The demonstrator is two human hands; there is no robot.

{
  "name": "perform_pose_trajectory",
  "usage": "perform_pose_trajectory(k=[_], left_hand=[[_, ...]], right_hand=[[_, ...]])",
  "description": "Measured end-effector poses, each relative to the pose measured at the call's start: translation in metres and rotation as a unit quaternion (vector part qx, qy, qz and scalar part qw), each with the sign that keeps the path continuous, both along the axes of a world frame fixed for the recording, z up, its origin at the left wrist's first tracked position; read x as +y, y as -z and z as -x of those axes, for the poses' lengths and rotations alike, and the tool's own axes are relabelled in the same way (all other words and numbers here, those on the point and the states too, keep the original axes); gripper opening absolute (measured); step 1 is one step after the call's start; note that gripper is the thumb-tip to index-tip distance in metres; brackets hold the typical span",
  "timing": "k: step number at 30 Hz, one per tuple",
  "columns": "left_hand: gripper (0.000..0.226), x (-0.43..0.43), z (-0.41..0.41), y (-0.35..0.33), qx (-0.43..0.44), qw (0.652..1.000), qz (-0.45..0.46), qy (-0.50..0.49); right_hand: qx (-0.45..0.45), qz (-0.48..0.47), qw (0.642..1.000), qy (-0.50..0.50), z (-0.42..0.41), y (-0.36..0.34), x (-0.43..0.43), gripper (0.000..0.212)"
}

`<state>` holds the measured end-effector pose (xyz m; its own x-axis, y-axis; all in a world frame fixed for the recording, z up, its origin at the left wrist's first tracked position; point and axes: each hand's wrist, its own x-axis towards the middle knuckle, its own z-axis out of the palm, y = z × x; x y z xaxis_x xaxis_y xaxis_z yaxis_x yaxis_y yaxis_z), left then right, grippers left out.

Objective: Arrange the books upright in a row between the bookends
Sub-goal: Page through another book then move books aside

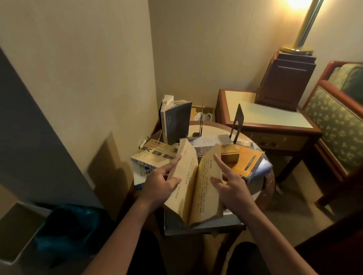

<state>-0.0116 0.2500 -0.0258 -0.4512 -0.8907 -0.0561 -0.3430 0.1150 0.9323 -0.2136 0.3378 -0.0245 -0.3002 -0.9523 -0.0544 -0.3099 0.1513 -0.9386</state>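
Observation:
An open book [195,186] with yellowed pages lies spread over the near part of the small round table [267,184]. My left hand [160,183] holds its left half, with the thumb on the page and fingers behind. On the right page my right hand [229,184] rests with its fingers straight. A dark grey book [176,122] stands upright at the back left. One black bookend [237,124] stands at the back right, and a second bookend [200,123] is seen edge-on behind the middle. More books lie flat: a cream one [152,155] at the left, an orange one [245,161] at the right.
A small gold box [230,155] sits on the orange book. A wooden side table [263,120] with a lamp base stands behind, beside a patterned armchair [341,129]. A bin with a teal liner [70,230] stands at the lower left. The wall runs close along the left.

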Motion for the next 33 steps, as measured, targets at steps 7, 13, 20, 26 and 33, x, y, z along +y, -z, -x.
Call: perform_pose_trajectory(k=[7,13,20,26,33], left_hand=[[0.039,0.011,0.024,-0.001,0.132,0.980,-0.135,0.057],[0.027,0.023,0.040,0.025,0.093,0.984,-0.135,0.075],[0.051,0.032,0.047,0.043,0.060,0.988,-0.108,0.092],[0.052,0.033,0.050,0.050,-0.034,0.994,-0.050,0.088],[0.048,0.015,0.040,0.031,0.105,0.980,-0.160,-0.048]], right_hand=[[0.024,0.027,0.999,-0.006,-0.012,-0.011,0.000,0.063],[0.030,0.014,0.999,0.018,-0.010,-0.016,0.007,0.060],[0.081,-0.024,0.996,0.024,-0.005,-0.014,0.011,0.059],[0.050,-0.027,0.997,0.059,0.000,-0.004,0.017,0.054],[-0.218,-0.043,0.972,0.074,0.000,-0.019,0.016,0.045]])
